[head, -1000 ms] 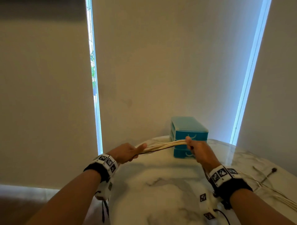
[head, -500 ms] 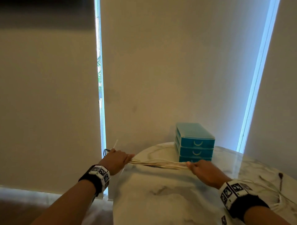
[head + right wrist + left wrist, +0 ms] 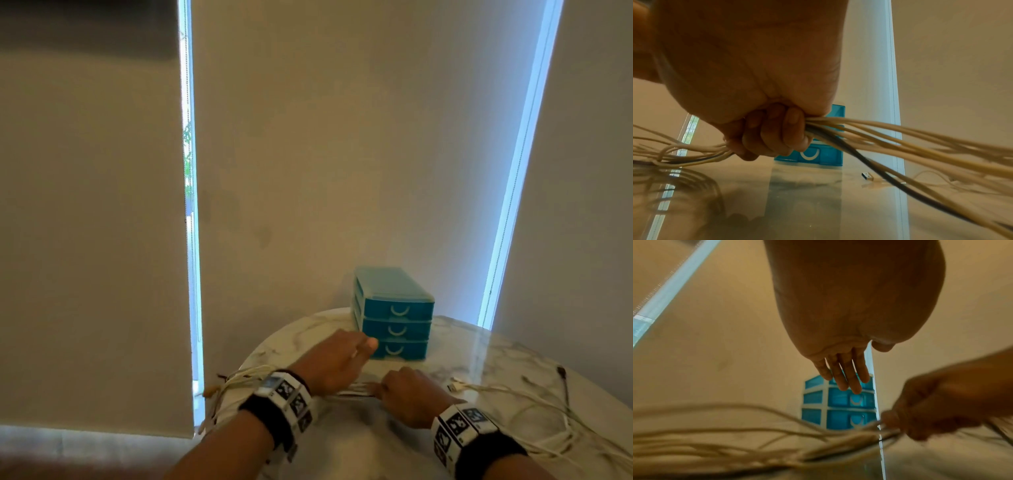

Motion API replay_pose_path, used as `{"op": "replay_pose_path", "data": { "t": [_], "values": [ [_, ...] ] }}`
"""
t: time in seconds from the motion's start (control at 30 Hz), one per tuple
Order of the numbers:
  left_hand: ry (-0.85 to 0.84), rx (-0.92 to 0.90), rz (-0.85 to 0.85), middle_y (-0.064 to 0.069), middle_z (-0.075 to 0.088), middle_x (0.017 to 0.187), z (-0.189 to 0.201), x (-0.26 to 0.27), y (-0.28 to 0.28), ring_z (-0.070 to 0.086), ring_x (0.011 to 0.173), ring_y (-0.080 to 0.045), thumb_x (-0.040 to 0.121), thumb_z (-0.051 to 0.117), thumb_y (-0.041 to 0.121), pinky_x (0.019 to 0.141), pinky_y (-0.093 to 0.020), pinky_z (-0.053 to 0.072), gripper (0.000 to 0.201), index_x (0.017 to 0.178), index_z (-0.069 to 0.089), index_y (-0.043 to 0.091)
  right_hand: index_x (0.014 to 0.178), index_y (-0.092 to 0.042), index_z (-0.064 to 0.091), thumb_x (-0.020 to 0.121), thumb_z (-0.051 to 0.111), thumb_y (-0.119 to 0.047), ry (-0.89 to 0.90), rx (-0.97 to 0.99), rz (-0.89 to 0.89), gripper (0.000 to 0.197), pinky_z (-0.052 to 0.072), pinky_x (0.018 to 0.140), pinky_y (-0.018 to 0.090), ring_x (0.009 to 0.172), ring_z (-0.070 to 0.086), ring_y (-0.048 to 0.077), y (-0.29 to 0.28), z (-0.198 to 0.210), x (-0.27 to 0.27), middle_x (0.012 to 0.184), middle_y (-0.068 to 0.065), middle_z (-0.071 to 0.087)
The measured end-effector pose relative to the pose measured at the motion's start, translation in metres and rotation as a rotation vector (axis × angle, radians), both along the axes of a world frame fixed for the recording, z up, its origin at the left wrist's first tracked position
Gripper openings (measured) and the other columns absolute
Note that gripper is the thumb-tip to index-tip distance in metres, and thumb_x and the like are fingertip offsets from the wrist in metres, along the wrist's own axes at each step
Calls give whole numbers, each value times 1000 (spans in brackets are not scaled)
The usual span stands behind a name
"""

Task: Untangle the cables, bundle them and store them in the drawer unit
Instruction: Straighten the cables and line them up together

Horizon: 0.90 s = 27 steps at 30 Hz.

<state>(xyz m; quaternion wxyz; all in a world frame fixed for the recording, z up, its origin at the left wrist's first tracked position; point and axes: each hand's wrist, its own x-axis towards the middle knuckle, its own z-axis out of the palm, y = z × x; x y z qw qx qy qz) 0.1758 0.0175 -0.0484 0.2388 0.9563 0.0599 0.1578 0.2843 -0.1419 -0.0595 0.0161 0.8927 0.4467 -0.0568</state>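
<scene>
A bundle of white cables [image 3: 349, 390] with one dark cable [image 3: 869, 164] lies across the marble table [image 3: 359, 442]. My right hand [image 3: 407, 394] grips the bundle in a fist just above the table; the curled fingers [image 3: 777, 129] wrap it in the right wrist view. My left hand [image 3: 339, 359] holds nothing, its straight fingers [image 3: 846, 378] stretched towards the teal drawer unit [image 3: 394, 315]. The unit's three drawers are closed. Loose cable ends [image 3: 233, 383] hang over the table's left edge.
More white cable [image 3: 534, 411] and a USB plug [image 3: 455, 387] lie on the table to the right, with a dark-tipped lead [image 3: 563, 380] beyond. Roller blinds [image 3: 342, 154] hang close behind the table. The table's rounded left edge is near my left wrist.
My left hand has let go of the cables and moved right and forward, towards the drawer unit. The right hand still grips the bundle, which now sags to the table.
</scene>
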Motion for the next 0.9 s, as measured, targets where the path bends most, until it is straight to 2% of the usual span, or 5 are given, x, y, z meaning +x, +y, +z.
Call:
{"op": "replay_pose_path", "data": {
  "t": [0.2, 0.5, 0.63, 0.73, 0.9],
  "values": [
    [346, -133, 161, -11, 77, 118, -17, 15, -12, 69, 110, -31, 99, -1, 81, 110, -46, 46, 103, 106, 80, 19, 115, -18, 77, 109, 39, -47, 20, 63, -12, 48, 57, 96, 40, 101, 71, 24, -5, 11, 2, 112, 8, 76],
    [254, 697, 206, -15, 68, 119, 6, 15, 7, 66, 110, -35, 115, 28, 36, 81, -41, 47, 38, 122, 61, 18, 100, -9, 71, 107, 28, -71, 205, 268, 111, 76, 56, 97, 44, 97, 70, 30, -6, 32, -11, 103, 15, 74],
    [229, 886, 312, -12, 70, 115, 24, -4, 38, 70, 103, -33, 113, 38, 32, 74, -40, 50, 26, 122, 60, 22, 83, -24, 65, 96, 57, -76, 226, 179, 48, 54, 47, 69, 24, 77, 61, 11, -39, 35, 10, 85, -4, 63],
    [235, 907, 352, -6, 70, 80, 45, -20, 62, 71, 67, -27, 88, 81, 38, 48, -35, 45, 21, 100, 67, 27, 111, -21, 71, 96, 65, -60, 176, 190, -81, 42, 48, 75, 26, 91, 64, 14, -72, 32, 36, 98, -5, 61],
    [244, 956, 500, -5, 68, 119, 52, -30, 98, 69, 107, -30, 111, 36, 32, 76, -37, 52, 23, 129, 51, 31, 83, -24, 61, 98, 54, -52, 24, 233, -240, 33, 51, 68, 23, 80, 65, 13, -103, 44, 64, 87, -4, 64]
  ]
}}
